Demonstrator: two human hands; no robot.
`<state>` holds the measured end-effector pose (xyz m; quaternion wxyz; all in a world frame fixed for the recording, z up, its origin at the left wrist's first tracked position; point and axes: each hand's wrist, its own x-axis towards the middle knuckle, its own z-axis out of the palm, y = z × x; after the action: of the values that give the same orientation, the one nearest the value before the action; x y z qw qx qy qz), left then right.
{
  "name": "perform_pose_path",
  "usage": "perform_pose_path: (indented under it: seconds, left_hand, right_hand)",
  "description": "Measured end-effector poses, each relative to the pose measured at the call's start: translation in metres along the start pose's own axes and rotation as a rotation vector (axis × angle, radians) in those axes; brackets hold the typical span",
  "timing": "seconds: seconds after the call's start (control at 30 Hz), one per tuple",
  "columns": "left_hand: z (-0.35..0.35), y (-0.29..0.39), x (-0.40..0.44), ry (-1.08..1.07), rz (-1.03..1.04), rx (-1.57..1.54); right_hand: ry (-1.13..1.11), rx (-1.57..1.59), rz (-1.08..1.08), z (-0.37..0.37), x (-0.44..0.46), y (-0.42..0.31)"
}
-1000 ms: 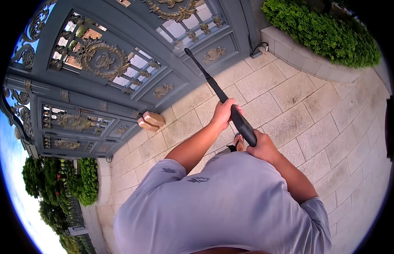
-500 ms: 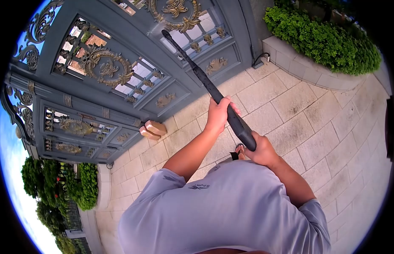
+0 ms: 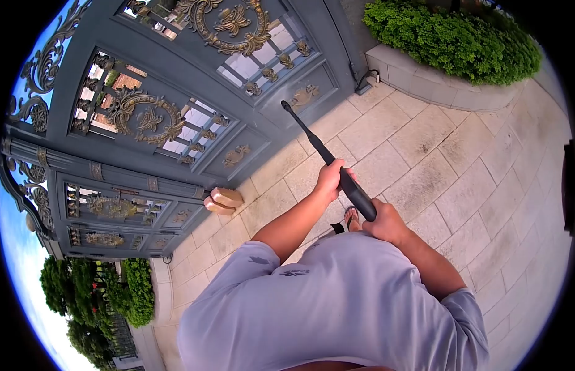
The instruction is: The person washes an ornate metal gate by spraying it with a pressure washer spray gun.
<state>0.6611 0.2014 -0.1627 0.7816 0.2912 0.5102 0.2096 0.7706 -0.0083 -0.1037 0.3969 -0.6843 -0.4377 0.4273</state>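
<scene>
A long black spray wand (image 3: pixel 321 148) runs up and to the left from my body. My left hand (image 3: pixel 331 178) is wrapped round its middle, and my right hand (image 3: pixel 385 221) grips its thick rear end. The wand's narrow tip points at the lower part of a grey metal gate (image 3: pixel 247 108), beside a gold ornament (image 3: pixel 304 95) on a lower panel. A faint whitish mist or wet patch shows on the gate near the tip.
Two tan blocks (image 3: pixel 223 201) lie at the gate's foot. A curved stone planter (image 3: pixel 436 86) holds a green hedge (image 3: pixel 454 46) at the upper right. Pale stone paving (image 3: pixel 423 154) spreads below. A sandalled foot (image 3: pixel 352 217) shows near my right hand.
The wand's tip rose to the gate's openwork half a second ago and is now lower, at the bottom panel. Both hands have kept hold of the wand.
</scene>
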Motion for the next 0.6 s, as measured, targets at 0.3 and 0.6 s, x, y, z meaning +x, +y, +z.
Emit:
perform_pose_path:
  seconds: [0.3, 0.6]
  left_hand:
    - [0.037, 0.04, -0.041, -0.068, 0.285, 0.082]
    - [0.03, 0.022, -0.025, -0.074, 0.11, 0.086]
  right_hand:
    - [0.027, 0.036, -0.088, -0.008, 0.003, -0.004]
    - [0.022, 0.002, -0.042, -0.011, -0.006, 0.002]
